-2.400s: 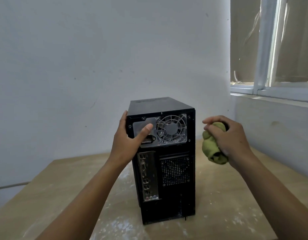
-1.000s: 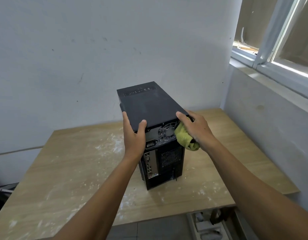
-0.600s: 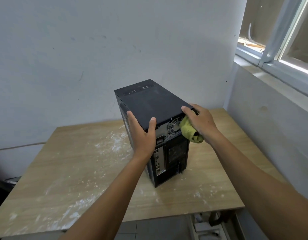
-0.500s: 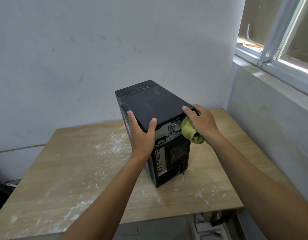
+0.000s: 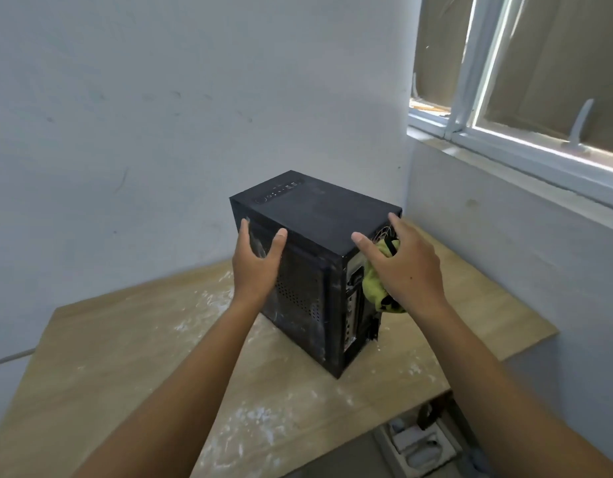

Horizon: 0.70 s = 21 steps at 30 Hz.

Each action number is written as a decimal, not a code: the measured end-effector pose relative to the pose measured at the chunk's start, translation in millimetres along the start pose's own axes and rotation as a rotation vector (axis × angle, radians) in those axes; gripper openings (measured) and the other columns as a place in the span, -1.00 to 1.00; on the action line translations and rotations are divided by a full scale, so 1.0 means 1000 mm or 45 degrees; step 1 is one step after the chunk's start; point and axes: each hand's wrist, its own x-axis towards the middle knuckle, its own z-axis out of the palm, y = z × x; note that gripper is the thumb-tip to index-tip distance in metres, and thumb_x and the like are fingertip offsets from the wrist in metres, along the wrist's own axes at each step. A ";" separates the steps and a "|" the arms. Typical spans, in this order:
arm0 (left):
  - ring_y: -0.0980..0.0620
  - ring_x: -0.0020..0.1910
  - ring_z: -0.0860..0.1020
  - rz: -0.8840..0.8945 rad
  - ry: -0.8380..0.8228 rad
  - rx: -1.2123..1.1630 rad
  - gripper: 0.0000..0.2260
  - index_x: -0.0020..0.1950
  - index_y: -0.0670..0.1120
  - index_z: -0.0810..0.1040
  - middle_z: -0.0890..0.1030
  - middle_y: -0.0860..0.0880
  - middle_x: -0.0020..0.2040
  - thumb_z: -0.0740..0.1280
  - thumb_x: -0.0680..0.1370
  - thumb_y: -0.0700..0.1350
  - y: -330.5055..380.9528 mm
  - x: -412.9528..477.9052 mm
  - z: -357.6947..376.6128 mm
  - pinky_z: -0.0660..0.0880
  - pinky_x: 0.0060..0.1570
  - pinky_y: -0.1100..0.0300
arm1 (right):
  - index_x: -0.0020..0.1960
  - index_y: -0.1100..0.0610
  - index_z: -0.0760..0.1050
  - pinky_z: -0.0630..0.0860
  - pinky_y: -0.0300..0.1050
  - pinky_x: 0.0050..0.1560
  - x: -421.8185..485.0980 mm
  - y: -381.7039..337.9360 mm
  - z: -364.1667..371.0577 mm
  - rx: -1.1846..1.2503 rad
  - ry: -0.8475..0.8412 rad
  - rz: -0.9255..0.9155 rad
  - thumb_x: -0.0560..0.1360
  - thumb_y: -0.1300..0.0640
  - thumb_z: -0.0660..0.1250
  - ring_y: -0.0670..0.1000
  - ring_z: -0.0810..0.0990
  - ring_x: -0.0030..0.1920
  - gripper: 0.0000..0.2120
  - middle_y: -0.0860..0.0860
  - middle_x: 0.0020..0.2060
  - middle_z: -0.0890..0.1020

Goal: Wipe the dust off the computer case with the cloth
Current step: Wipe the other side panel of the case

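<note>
A black computer case stands upright on the wooden table, turned so its vented side panel faces me and its rear panel faces right. My left hand lies flat against the upper side panel, thumb at the top edge. My right hand holds a bunched yellow-green cloth against the rear panel, with thumb and one finger reaching onto the top edge. Grey dust shows on the top and the side panel.
White dust patches lie scattered over the table. A white wall rises close behind the case. A window with a ledge runs along the right. Some items sit on the floor under the table's right corner.
The case has turned so its side panel now faces me instead of its rear. My left hand moved from the rear top corner to the side panel. The cloth stays against the rear.
</note>
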 end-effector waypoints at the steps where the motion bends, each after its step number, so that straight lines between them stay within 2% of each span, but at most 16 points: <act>1: 0.06 0.52 0.21 0.005 -0.016 -0.002 -0.35 0.58 -0.06 0.18 0.25 0.07 0.55 0.32 0.57 0.13 -0.003 0.005 -0.009 0.21 0.41 0.16 | 0.51 0.06 0.24 0.32 0.02 0.36 -0.010 -0.006 0.004 -0.018 0.009 0.020 0.43 -0.38 0.25 -0.02 0.35 0.41 -0.20 -0.05 0.45 0.35; 3: 0.08 0.45 0.30 0.029 -0.030 0.000 -0.47 0.49 -0.05 0.31 0.36 0.11 0.45 0.31 0.58 0.11 -0.005 0.013 -0.021 0.27 0.34 0.18 | 0.51 0.06 0.23 0.34 0.03 0.35 -0.024 -0.011 0.010 -0.042 0.003 0.058 0.42 -0.40 0.25 -0.01 0.34 0.42 -0.18 -0.05 0.45 0.35; 6: 0.15 0.31 0.36 0.045 -0.093 0.003 -0.52 0.46 -0.06 0.34 0.40 0.12 0.36 0.30 0.60 0.10 -0.011 0.036 -0.039 0.29 0.24 0.22 | 0.53 0.06 0.19 0.32 0.03 0.36 -0.041 -0.023 0.023 -0.071 0.025 0.152 0.40 -0.42 0.24 0.00 0.30 0.44 -0.14 -0.04 0.47 0.32; 9: 0.13 0.37 0.33 0.034 -0.156 0.014 -0.44 0.51 -0.10 0.28 0.36 0.10 0.41 0.30 0.59 0.13 -0.011 0.061 -0.048 0.27 0.31 0.22 | 0.53 0.06 0.17 0.34 0.06 0.34 -0.046 -0.033 0.034 -0.082 0.055 0.287 0.38 -0.48 0.19 0.04 0.31 0.44 -0.09 -0.02 0.47 0.32; 12: 0.00 0.46 0.33 0.028 -0.207 0.027 -0.38 0.49 -0.09 0.32 0.40 0.01 0.44 0.31 0.55 0.23 -0.014 0.090 -0.048 0.30 0.40 0.07 | 0.50 0.06 0.22 0.39 0.10 0.30 -0.041 -0.045 0.045 0.037 0.149 0.501 0.34 -0.56 0.07 0.08 0.38 0.38 -0.05 0.01 0.41 0.40; 15: -0.11 0.41 0.38 -0.024 -0.234 0.025 -0.18 0.46 -0.19 0.29 0.40 -0.11 0.43 0.29 0.45 0.39 -0.014 0.114 -0.040 0.36 0.39 -0.07 | 0.49 0.10 0.23 0.34 0.07 0.29 -0.033 -0.054 0.050 0.132 0.136 0.678 0.38 -0.53 0.07 0.13 0.37 0.38 -0.08 0.05 0.40 0.40; 18: 0.01 0.26 0.42 -0.049 -0.246 0.022 -0.34 0.46 -0.15 0.29 0.43 -0.01 0.30 0.35 0.53 0.22 -0.017 0.132 -0.030 0.35 0.20 0.18 | 0.43 0.07 0.34 0.35 0.05 0.27 -0.030 -0.056 0.054 0.150 0.135 0.726 0.39 -0.52 0.08 0.14 0.41 0.33 -0.15 0.04 0.34 0.46; 21: 0.02 0.31 0.41 -0.062 -0.253 0.006 -0.36 0.49 -0.11 0.28 0.41 -0.02 0.38 0.38 0.53 0.16 -0.021 0.146 -0.022 0.32 0.20 0.22 | 0.27 -0.05 0.50 0.49 0.11 0.16 -0.029 -0.055 0.062 0.124 0.155 0.729 0.23 -0.65 0.00 0.11 0.54 0.14 -0.10 0.01 0.11 0.61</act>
